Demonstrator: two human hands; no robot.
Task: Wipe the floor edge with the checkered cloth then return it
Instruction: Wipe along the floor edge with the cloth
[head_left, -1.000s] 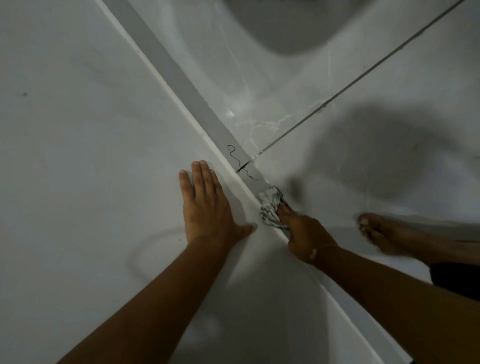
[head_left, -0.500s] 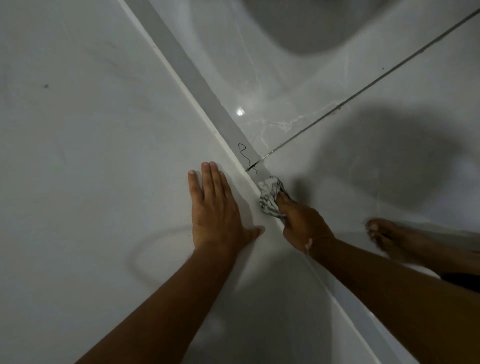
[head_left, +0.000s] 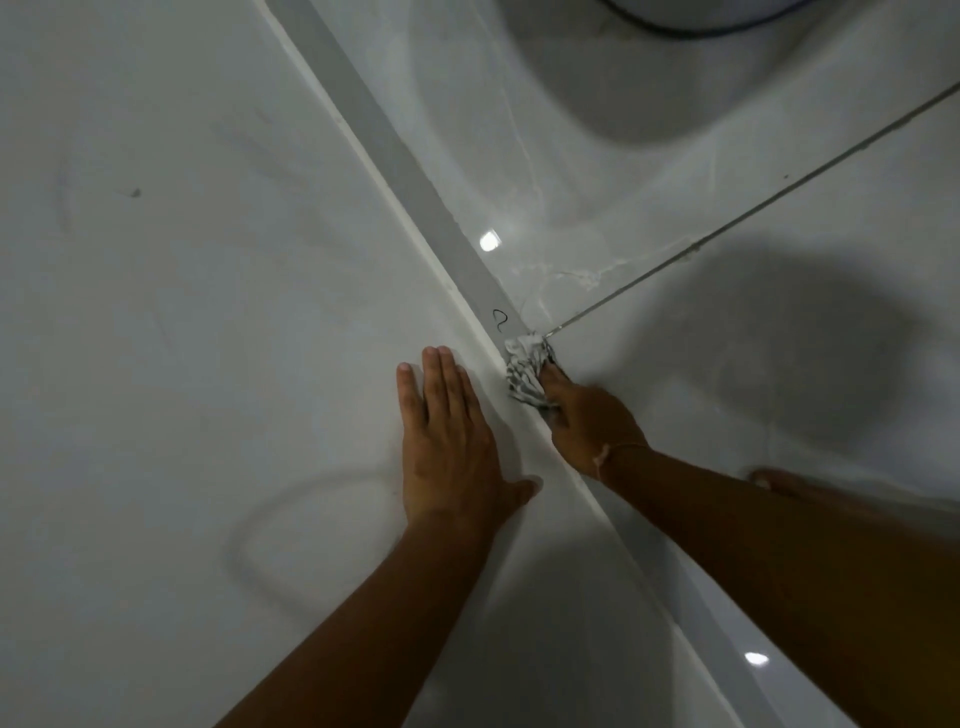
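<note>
The checkered cloth (head_left: 527, 370) is bunched up, grey and white, pressed onto the grey floor edge strip (head_left: 400, 161) where a dark tile joint (head_left: 727, 223) meets it. My right hand (head_left: 587, 423) grips the cloth from behind, fingers closed on it. A thin black hair-like squiggle (head_left: 500, 319) lies on the strip just beyond the cloth. My left hand (head_left: 447, 441) rests flat and spread on the white wall surface (head_left: 182, 312) to the left of the strip, holding nothing.
Glossy white marbled floor tiles (head_left: 597, 171) spread to the right of the strip. A bare foot (head_left: 774, 480) shows behind my right forearm. A round white object with a dark rim (head_left: 675, 15) stands at the top, casting a large shadow.
My right hand has pushed the cloth forward along the strip, up to the tile joint and partly over the black squiggle. The left hand stays flat on the wall.
</note>
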